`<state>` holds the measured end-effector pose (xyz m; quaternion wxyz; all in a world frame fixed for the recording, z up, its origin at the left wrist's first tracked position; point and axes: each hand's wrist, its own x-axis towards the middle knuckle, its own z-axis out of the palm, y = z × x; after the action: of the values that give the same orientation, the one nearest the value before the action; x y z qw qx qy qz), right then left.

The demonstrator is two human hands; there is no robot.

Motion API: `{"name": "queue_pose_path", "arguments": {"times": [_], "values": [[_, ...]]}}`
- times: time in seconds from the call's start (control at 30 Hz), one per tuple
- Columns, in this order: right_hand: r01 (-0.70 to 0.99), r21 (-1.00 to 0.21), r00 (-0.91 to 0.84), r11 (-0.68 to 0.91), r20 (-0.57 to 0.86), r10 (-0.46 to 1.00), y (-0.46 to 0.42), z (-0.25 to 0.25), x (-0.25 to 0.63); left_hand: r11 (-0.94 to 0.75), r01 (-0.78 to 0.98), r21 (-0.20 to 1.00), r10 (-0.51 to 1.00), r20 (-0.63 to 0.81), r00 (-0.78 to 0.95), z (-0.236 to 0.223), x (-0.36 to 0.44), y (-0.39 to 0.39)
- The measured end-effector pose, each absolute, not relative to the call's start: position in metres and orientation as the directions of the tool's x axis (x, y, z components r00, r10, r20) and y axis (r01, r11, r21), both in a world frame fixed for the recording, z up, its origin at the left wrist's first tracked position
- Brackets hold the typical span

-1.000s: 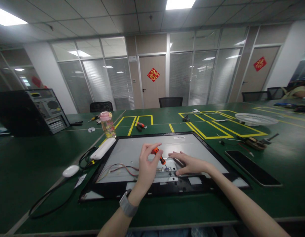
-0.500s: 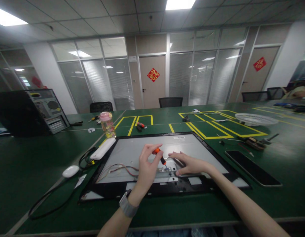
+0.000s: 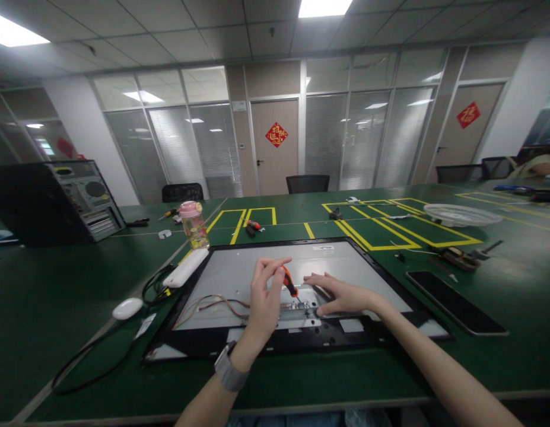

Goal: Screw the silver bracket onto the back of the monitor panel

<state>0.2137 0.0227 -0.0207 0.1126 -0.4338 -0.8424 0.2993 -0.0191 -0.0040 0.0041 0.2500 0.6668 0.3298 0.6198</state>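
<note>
Screwdriver (image 3: 289, 283) with an orange-and-black handle, right around the middle of the frame, tilted, with its thin shaft pointing down at a shiny metal bracket (image 3: 308, 293). We've got our left hand (image 3: 264, 290) gripping that handle, thumb and fingers closed on it, while our right hand (image 3: 341, 293) is spread open, resting on the big display panel (image 3: 239, 267). That panel lies flat at lower centre: grey metal back, black frame, some thin red and dark wires (image 3: 232, 305) running left of the bracket.

All of it sits on our green table (image 3: 97, 267), marked with yellow tape (image 3: 309, 230) farther back. A phone (image 3: 456, 303) is at lower right, a pink-lidded bottle (image 3: 195, 225) left of centre, and a black computer case (image 3: 25, 201) at far left. Behind, we've got glass partitions with blinds and a door (image 3: 275, 163) with a red diamond sign.
</note>
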Motion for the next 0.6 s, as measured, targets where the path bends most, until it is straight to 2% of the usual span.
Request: {"name": "queue_pose_path", "arguments": {"times": [0.13,0.4,0.6], "values": [[0.658,-0.606,-0.601,0.448,-0.064,0.797,0.0229,-0.0215,0.2141,-0.649,0.077,0.757,0.761,0.648,0.042,0.0070,-0.0193,-0.0067],[0.674,-0.601,-0.586,0.429,-0.083,0.806,0.0217,-0.0191,0.2127,-0.638,0.142,0.756,0.765,0.643,0.015,0.0035,-0.0180,-0.0040],[0.657,-0.601,-0.607,0.454,-0.065,0.792,0.0247,-0.0240,0.2150,-0.631,0.045,0.774,0.775,0.628,0.073,0.0068,-0.0177,-0.0078]]}}
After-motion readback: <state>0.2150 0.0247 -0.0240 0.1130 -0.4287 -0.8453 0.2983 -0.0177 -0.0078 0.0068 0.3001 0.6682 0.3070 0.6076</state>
